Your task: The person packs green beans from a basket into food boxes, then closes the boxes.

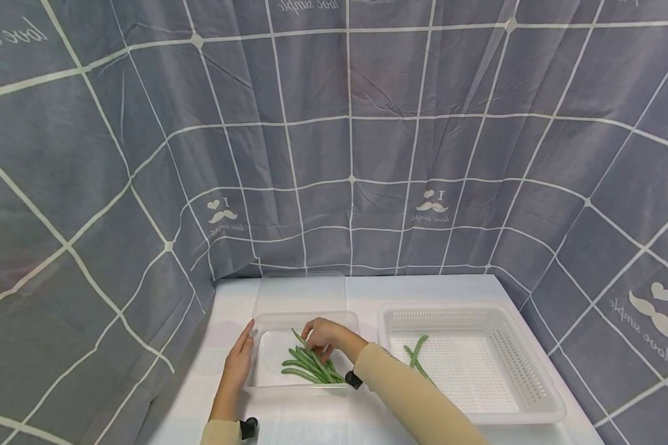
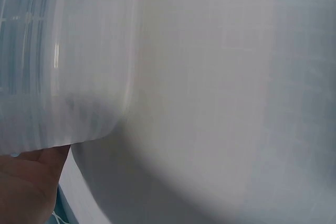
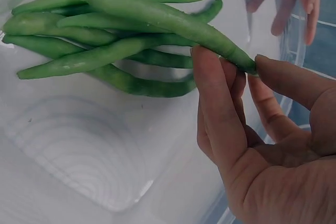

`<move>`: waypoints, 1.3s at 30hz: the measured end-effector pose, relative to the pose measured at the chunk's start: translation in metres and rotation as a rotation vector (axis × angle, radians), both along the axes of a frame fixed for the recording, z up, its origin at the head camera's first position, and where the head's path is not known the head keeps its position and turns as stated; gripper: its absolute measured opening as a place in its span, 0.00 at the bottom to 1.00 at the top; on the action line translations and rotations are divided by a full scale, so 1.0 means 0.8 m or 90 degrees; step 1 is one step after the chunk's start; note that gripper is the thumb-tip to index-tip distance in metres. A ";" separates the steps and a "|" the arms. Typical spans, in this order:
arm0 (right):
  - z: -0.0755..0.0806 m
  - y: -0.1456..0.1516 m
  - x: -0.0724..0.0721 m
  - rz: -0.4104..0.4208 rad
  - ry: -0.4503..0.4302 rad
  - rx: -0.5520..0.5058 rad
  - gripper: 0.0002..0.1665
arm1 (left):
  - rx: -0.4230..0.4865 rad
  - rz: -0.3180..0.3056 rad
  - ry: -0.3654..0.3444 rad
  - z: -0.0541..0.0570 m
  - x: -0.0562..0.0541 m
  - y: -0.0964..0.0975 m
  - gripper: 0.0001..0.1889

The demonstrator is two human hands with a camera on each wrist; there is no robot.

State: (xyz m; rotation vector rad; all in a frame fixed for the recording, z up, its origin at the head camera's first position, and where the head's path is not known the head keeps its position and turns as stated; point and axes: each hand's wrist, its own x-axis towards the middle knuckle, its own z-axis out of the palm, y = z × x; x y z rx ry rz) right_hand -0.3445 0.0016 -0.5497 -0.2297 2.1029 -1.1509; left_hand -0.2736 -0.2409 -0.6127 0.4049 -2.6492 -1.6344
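A pile of green beans (image 1: 310,366) lies inside a clear plastic container (image 1: 268,355) on the table. My right hand (image 1: 327,337) reaches into this container. Between thumb and fingertips it pinches the end of one green bean (image 3: 176,22), whose other end lies over the pile. My left hand (image 1: 237,366) rests against the container's left side, fingers extended along the wall. From the left wrist, part of that hand (image 2: 29,187) shows at the lower left, touching the translucent wall (image 2: 94,72).
To the right stands a white perforated basket (image 1: 473,364) holding a few green beans (image 1: 414,355) near its left side. Behind the container lies a clear flat lid (image 1: 300,292). A grey checked curtain (image 1: 323,148) encloses the table's back and sides.
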 end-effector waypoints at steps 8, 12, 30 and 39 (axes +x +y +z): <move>-0.010 -0.005 0.005 -0.006 0.012 0.032 0.09 | -0.001 -0.001 0.003 0.000 -0.001 0.000 0.28; -0.013 -0.007 0.008 -0.007 0.021 0.046 0.09 | -0.005 -0.001 0.004 0.000 -0.001 0.000 0.28; -0.020 -0.025 0.020 -0.015 0.039 0.105 0.09 | -0.005 -0.001 0.002 -0.003 0.000 0.000 0.28; -0.027 -0.032 0.018 -0.016 0.067 0.153 0.09 | -0.005 0.002 0.003 -0.003 -0.002 -0.001 0.28</move>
